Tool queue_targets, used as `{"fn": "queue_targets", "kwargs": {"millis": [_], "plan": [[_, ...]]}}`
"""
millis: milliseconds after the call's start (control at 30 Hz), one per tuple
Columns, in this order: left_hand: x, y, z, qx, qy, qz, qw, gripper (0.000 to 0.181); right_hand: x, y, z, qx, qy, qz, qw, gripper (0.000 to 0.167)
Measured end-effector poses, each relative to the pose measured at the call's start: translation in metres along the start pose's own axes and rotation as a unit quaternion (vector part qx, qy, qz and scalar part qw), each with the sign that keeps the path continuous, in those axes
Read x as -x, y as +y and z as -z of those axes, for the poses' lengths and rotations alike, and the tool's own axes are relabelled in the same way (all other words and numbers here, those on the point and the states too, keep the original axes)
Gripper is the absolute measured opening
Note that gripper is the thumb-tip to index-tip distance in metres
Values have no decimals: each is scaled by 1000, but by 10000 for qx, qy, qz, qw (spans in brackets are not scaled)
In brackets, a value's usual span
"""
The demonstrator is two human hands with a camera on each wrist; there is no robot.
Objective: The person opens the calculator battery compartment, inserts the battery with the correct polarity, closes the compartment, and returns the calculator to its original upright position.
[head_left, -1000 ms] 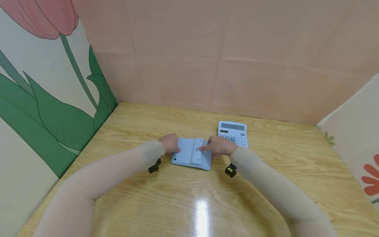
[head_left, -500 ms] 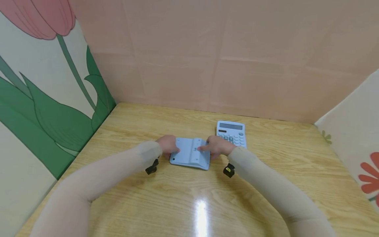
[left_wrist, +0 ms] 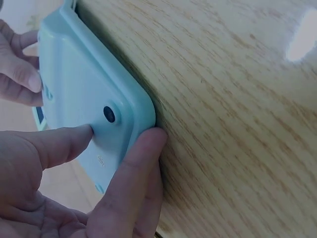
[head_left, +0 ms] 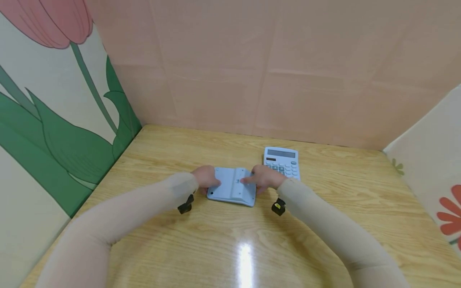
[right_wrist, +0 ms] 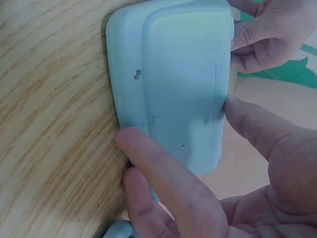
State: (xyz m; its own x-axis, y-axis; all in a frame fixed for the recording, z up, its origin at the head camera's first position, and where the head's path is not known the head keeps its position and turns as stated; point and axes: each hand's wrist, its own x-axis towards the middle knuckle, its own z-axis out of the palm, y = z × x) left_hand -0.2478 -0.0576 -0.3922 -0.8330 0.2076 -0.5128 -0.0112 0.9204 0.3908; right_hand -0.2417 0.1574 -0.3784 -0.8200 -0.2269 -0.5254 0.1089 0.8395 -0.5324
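A light blue calculator [head_left: 230, 186] lies near the middle of the wooden table with its back facing up. The left hand [head_left: 206, 177] pinches its left end; in the left wrist view the thumb [left_wrist: 64, 146] presses on the back near a round black foot, while the fingers lie along the edge. At the opposite end the right hand [head_left: 265, 177] pinches it, thumb on the back and fingers against the side, as the right wrist view shows. The calculator's keys and screen are hidden underneath. A second light blue calculator [head_left: 281, 154] lies face up just behind the right hand, which covers its lower part.
The wooden table [head_left: 173, 240] meets a pink cloth wall [head_left: 252, 72] at the back. Panels with a tulip picture [head_left: 90, 80] and a red flower [head_left: 450, 216] flank the left and right sides. Small black devices [head_left: 279, 207] hang at both wrists.
Both hands stay on the face-down calculator, which keeps its place. The whole view shifts slightly to the left, then settles; the left thumb sits marginally farther onto the calculator's back.
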Motion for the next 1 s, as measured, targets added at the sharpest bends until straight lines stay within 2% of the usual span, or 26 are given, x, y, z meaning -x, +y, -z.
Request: {"fn": "queue_targets", "kwargs": {"millis": [433,767,1000], "plan": [[3,0,2,499,-84,63,9987,30,1,-2,0,-136,-136,82,9998,57],[7,0,6,1051,-149,168,9942,30,-1,-2,3,-688,-318,-98,9971,65],[5,-2,7,1152,-210,188,9929,26,-3,0,2,-850,-451,40,9953,55]]}}
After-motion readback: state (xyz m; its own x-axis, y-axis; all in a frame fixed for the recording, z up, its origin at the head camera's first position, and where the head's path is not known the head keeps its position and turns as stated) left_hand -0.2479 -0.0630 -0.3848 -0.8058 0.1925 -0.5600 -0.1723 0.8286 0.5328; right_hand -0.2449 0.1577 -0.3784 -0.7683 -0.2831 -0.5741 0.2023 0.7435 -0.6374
